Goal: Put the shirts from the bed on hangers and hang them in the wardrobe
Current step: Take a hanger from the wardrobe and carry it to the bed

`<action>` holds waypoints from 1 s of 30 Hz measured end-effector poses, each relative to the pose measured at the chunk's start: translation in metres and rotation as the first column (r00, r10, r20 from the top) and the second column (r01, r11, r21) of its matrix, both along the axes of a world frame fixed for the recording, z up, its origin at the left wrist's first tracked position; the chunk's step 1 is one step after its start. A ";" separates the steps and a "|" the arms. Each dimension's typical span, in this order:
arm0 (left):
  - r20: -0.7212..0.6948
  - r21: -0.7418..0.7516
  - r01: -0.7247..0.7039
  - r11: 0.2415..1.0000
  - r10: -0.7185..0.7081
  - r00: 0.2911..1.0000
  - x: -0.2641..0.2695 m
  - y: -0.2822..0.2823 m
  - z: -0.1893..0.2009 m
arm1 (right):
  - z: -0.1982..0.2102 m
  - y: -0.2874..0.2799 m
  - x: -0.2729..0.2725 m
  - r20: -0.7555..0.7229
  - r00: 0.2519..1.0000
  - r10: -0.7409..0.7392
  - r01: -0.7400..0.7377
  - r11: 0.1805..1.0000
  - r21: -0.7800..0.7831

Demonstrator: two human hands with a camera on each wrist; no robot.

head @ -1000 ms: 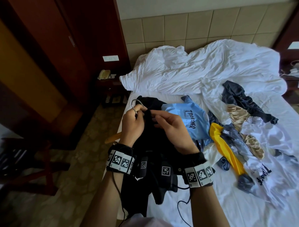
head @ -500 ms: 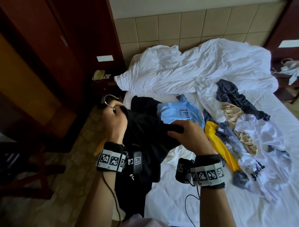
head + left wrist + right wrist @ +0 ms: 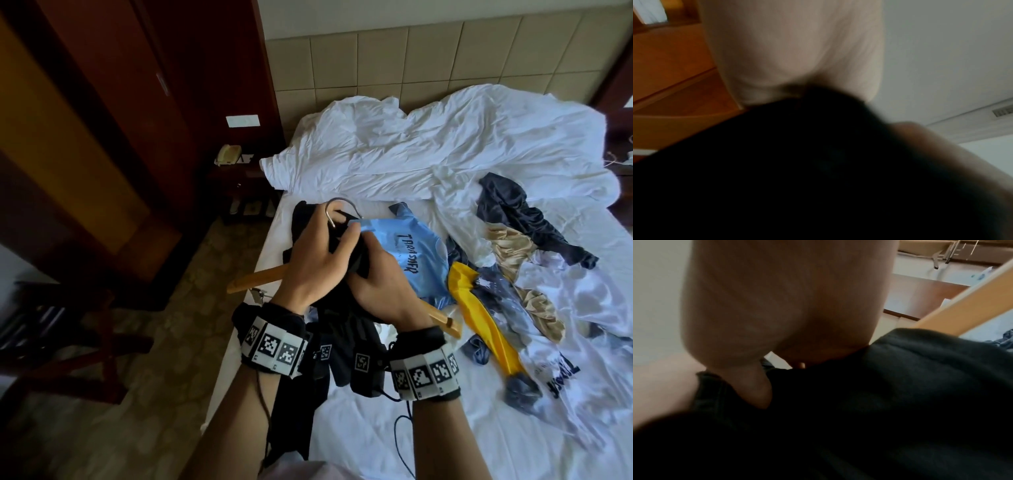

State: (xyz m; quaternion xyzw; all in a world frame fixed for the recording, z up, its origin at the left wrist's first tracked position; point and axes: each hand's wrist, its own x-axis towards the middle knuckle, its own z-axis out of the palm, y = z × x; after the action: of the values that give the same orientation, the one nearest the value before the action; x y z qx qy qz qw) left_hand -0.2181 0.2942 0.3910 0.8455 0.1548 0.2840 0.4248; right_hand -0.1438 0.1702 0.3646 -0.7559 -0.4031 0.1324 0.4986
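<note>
- A black shirt is gripped at its collar by the left hand and right hand, over the bed's edge, with a wooden hanger partly threaded in.
- The light blue T-shirt, the yellow garment and others are left on the bed, judged unhung.
- The wardrobe is not yet reached.

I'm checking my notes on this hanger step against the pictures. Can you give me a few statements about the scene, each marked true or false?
1. Both hands work on a black shirt. True: the left hand and the right hand grip it.
2. The hanger is white plastic. False: it is wooden, with a metal hook.
3. The light blue shirt is already on a hanger. False: it lies on the bed.
4. A yellow garment lies right of the blue shirt. True.
5. A phone sits on the nightstand. True.
</note>
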 end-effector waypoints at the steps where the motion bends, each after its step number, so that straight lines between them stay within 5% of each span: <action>1: -0.018 -0.033 0.022 0.999 -0.023 1.000 -0.001 -0.003 0.002 | 0.000 0.000 0.000 -0.024 1.000 -0.012 0.013 1.000 0.019; 5: -0.098 -0.030 0.035 0.999 -0.038 0.994 -0.005 0.000 0.005 | 0.000 0.003 -0.003 -0.101 0.974 -0.205 0.216 0.970 0.114; 7: -0.142 0.215 -0.002 0.977 0.033 0.989 -0.008 0.009 0.004 | 0.003 0.004 -0.004 -0.191 0.938 -0.290 0.327 0.922 0.205; 9: -0.093 0.515 -0.077 0.854 0.145 0.985 -0.015 0.018 0.006 | 0.006 0.003 -0.004 -0.286 0.909 -0.303 0.383 0.879 0.283; 12: -0.198 0.635 -0.140 0.760 0.335 0.921 -0.028 0.040 0.011 | 0.011 -0.003 -0.006 -0.299 0.895 -0.332 0.424 0.842 0.333; 16: -0.291 0.570 -0.282 0.772 0.510 0.809 -0.056 0.078 0.005 | 0.014 -0.013 -0.003 -0.322 0.875 -0.362 0.469 0.800 0.375; 20: -0.293 0.299 -0.525 0.797 0.600 0.744 -0.078 0.090 -0.003 | 0.013 -0.012 -0.002 -0.346 0.874 -0.341 0.466 0.791 0.397; 25: -0.111 -0.003 -0.573 0.820 0.569 0.815 -0.084 0.093 -0.006 | 0.010 -0.007 -0.003 -0.349 0.885 -0.309 0.440 0.801 0.406; 30: 0.028 -0.109 -0.289 0.951 0.293 0.956 -0.084 0.093 -0.001 | 0.011 -0.008 0.001 -0.402 0.840 -0.364 0.516 0.766 0.384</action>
State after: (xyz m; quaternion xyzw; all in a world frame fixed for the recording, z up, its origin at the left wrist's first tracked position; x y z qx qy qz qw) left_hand -0.3023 0.3875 0.3898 0.7838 0.2829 0.3535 0.4250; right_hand -0.1428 0.1619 0.3760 -0.6530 -0.1504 0.0212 0.7420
